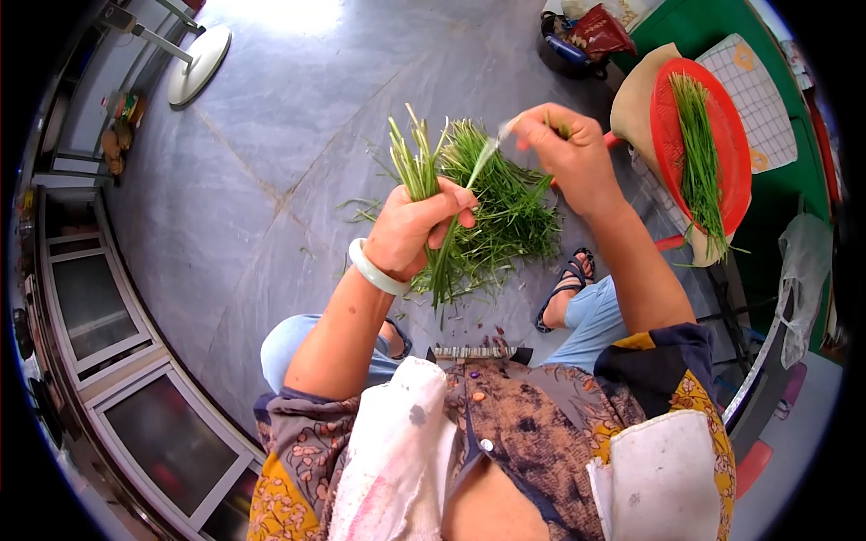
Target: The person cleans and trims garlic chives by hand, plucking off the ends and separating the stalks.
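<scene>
Grey floor carries a chive pile well in from its left edge; above, the left hand grasps a chive bunch, the right hand pinches a pale sheath, best peeled gently lengthwise.

And what a shirt: brown and grey print, mustard floral panels, dark navy on the sleeves! Pale bangle, light-blue trousers, dark strappy sandals!

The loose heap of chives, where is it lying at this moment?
In the head view, the heap of chives lies on the grey floor just right of centre, partly hidden by the left hand and left of the red basin.
</scene>
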`<state>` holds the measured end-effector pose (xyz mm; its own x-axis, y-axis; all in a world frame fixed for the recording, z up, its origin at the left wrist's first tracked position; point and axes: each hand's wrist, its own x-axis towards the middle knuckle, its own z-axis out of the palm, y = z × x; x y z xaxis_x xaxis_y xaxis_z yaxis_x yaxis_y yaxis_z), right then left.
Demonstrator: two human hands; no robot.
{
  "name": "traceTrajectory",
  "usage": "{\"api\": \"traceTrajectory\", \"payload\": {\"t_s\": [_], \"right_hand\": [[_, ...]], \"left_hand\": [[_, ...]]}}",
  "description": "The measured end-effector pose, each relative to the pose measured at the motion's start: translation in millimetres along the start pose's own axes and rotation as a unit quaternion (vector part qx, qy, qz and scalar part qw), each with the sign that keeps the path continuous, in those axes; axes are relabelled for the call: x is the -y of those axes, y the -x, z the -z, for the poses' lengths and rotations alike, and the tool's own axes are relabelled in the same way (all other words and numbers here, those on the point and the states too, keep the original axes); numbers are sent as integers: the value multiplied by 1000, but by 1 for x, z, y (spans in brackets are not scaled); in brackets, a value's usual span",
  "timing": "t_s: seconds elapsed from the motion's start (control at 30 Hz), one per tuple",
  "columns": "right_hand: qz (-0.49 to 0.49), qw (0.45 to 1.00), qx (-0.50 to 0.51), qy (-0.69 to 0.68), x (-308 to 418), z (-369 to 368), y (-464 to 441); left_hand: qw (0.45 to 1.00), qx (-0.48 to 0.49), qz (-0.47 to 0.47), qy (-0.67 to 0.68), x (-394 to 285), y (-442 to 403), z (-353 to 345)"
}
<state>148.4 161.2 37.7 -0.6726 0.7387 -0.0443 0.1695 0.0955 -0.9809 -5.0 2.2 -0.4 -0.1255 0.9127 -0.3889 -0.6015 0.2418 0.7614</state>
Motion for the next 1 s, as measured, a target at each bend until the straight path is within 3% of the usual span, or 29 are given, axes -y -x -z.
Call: {"api": "traceTrajectory", "payload": {"t_s": [0.13, 0.27, 0.3, 0.37, 0.47, 0.57, 0.83, 1.0], "right_hand": [[12, 998, -53, 10, 7, 14, -5], [11, 971, 182, 154, -2, 18, 1], [-7, 950, 212, 230, 1, 14, 5], [-10, 941, 228, 248, 0, 8, 6], [-2, 990, 134, -40, -14, -10, 6], [-75, 979, 128, -141, 1, -24, 14], [-66, 962, 92, -250, -13, -19, 3], [-180, 913, 119, -347, -10, -23, 9]], "left_hand": [[1000, -5, -4, 11, 1, 0, 0], [1000, -12, -4, 17, 2, -1, 2], [1000, -12, -3, 17, 1, -1, 2], [1000, -11, -5, 20, 2, -2, 2], [1000, -9, -5, 19, 3, -2, 1], [1000, -1, 6, 6, 2, -3, 0], [998, 41, 22, 32, -1, 0, -2], [996, 83, 31, 21, 1, 0, -3]]}}
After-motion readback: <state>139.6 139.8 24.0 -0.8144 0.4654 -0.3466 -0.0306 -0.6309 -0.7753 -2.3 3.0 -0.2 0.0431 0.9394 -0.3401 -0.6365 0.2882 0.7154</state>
